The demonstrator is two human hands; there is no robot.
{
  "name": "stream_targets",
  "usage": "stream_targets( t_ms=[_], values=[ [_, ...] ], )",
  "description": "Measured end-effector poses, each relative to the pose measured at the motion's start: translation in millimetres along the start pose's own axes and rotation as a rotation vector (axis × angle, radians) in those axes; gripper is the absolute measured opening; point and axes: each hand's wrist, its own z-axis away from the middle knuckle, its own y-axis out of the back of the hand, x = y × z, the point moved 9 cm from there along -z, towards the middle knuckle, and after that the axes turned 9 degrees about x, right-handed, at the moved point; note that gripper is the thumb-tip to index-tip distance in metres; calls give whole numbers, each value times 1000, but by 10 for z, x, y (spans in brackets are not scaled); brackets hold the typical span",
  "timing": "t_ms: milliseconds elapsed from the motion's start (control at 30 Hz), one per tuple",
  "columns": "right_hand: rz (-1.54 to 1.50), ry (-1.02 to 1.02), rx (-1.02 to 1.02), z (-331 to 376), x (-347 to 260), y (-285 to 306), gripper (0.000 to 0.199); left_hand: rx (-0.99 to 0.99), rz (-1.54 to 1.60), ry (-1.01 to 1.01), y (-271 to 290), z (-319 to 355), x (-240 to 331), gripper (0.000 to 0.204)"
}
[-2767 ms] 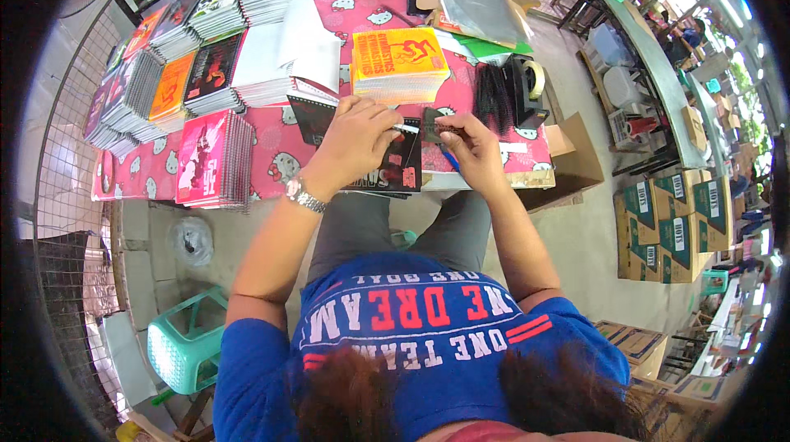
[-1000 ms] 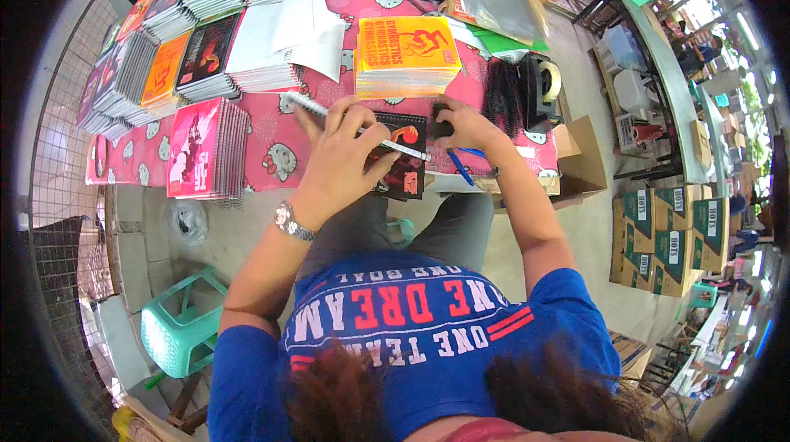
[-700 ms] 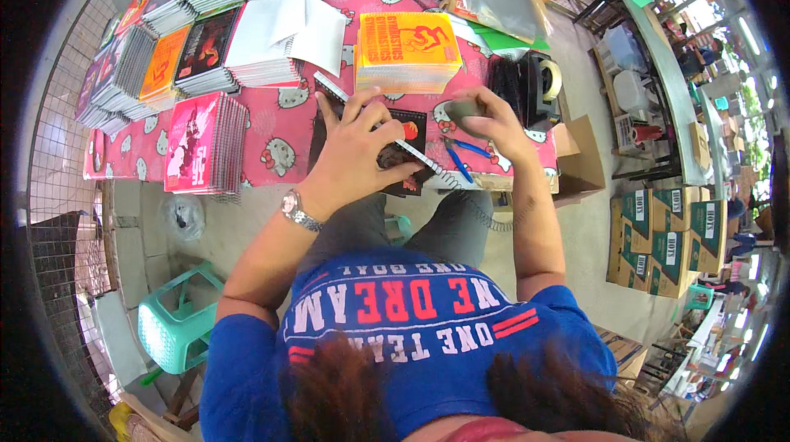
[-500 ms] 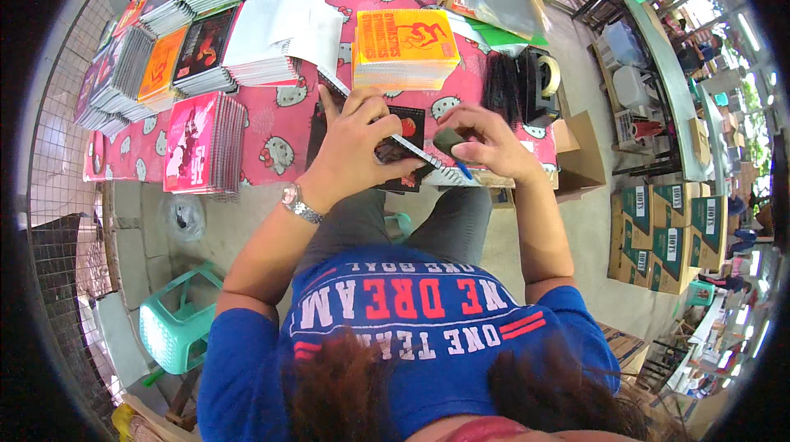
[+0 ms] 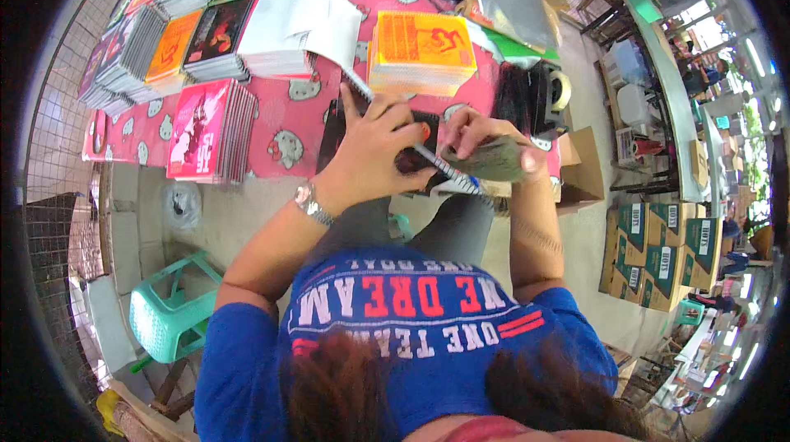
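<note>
the left hand (image 5: 374,150) is grasping a notebook (image 5: 356,82), thumb and fingers spread along it and bent around its white punched edge, which slants from upper left to lower right near the front of the surface (image 5: 284,109). the right hand (image 5: 492,146) pinches a flat, dark green piece (image 5: 490,159) between its fingers and thumb, just beside the notebook's lower corner. a thin wire coil (image 5: 539,236) runs from that corner over the right forearm. part of a dark cover (image 5: 428,125) with an orange mark shows behind the left hand.

bold lettering crosses the yellow notebook stack (image 5: 421,40), and white letters mark the pink notebook stack (image 5: 202,129). the blue shirt (image 5: 411,298) carries large white and red words; white labels with dark print sit on the green and brown cartons (image 5: 662,257).

beyond the right hand stand a black bundle (image 5: 514,90) and a tape dispenser (image 5: 543,100). white sheets (image 5: 325,26) lean near the left hand's far side, beside further notebook stacks.
</note>
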Motion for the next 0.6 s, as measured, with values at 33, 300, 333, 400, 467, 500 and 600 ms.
stream_targets(
  t_ms=[33,300,333,400,467,500,600],
  values=[
    [-112,11,-12,-27,-78,-25,57,13,3,5,18,-48,3,40],
    [505,-136,68,-204,267,62,37,40,-72,45,298,-81,-370,42],
    [163,-52,30,-207,161,-22,36,51,-62,46,292,-68,-362,41],
    [88,-47,29,-236,127,-5,35,74,-43,48,274,-63,-348,41],
    [484,-40,84,-286,192,60,33,86,-62,34,290,-87,-328,40],
    [-50,11,46,-262,117,-35,39,92,-61,29,284,-56,-315,40],
    [26,-162,4,-347,231,-70,55,52,-52,69,242,-14,-333,40]
  ],
)
